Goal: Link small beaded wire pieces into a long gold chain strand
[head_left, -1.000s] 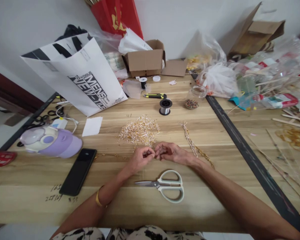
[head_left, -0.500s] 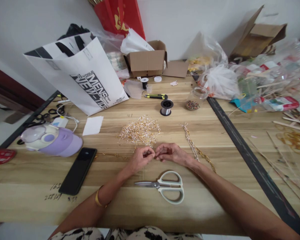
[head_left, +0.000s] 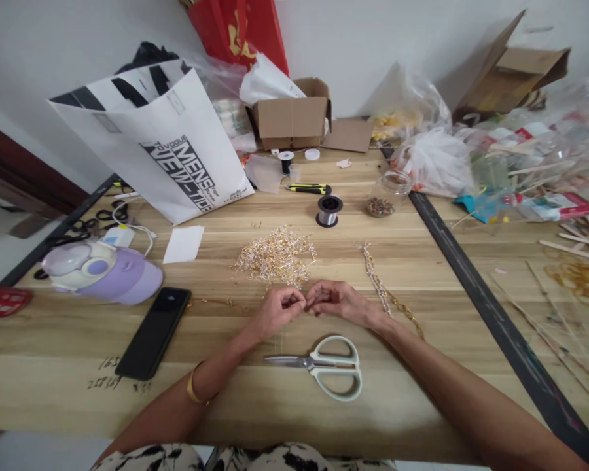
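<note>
My left hand (head_left: 279,311) and my right hand (head_left: 337,303) meet fingertip to fingertip, both pinched closed, just in front of a pile of small gold and clear beads (head_left: 276,256). What sits between the fingertips is too small to make out. From the left hand a thin beaded strand (head_left: 226,303) runs left along the table toward the phone. Below the hands lie scissors (head_left: 334,367) with pale handles, their blades pointing left. Right of my right hand rest beaded chains (head_left: 380,282), one silvery and one gold, partly behind the wrist.
A spool of wire (head_left: 328,210), a box cutter (head_left: 308,188) and a jar of beads (head_left: 380,204) stand behind the pile. At left are a black phone (head_left: 153,333), a purple bottle (head_left: 112,271) and a white bag (head_left: 161,144). Plastic bags and sticks crowd the right side.
Both hands keep the same pinch at nearly the same place. The whole view has shifted very slightly; no object has visibly moved on the table.
</note>
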Demonstrator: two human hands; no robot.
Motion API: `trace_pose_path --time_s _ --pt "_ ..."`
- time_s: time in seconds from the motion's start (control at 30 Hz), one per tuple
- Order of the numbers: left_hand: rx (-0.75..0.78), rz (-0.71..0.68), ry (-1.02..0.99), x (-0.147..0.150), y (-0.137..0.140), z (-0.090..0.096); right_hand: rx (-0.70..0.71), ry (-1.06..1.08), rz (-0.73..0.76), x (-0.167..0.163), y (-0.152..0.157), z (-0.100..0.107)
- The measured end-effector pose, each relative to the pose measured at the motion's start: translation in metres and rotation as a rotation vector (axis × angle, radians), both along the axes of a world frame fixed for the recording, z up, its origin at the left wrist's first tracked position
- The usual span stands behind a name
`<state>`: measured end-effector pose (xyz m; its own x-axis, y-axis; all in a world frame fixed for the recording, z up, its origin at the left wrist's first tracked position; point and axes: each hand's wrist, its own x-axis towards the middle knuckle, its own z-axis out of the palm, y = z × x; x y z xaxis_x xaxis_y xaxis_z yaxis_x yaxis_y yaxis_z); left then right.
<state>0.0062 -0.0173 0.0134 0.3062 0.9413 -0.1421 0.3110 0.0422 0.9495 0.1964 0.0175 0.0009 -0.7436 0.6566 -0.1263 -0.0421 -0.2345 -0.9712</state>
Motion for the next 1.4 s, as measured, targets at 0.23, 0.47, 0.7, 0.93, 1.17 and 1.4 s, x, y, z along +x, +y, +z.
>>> trace_pose_path --time_s 0.23,0.47,0.7,0.93,1.17,1.4 --pt "-0.026 -0.004 -0.028 -0.0006 -0.0002 -0.0022 0.125 -0.133 -0.079 -0.0017 -0.0030 -0.0007" --pt "-0.012 0.001 -0.028 -0.0006 0.0004 -0.0021 0.026 -0.051 -0.037 0.0003 -0.0011 0.0064" --pt "-0.029 0.003 -0.012 0.0002 -0.0002 0.0006 0.002 -0.053 -0.080 0.0016 0.0006 -0.0002" --pt "-0.039 -0.003 -0.028 0.0001 0.0001 0.0010 0.096 -0.118 -0.093 0.0002 -0.0011 0.0038" --pt "-0.042 -0.002 -0.026 -0.0005 0.0002 -0.0011 0.139 -0.119 -0.117 -0.0011 -0.0026 0.0008" --pt "-0.029 -0.002 -0.038 0.0003 0.0006 -0.0005 0.298 -0.216 -0.104 0.0000 -0.0035 0.0008"
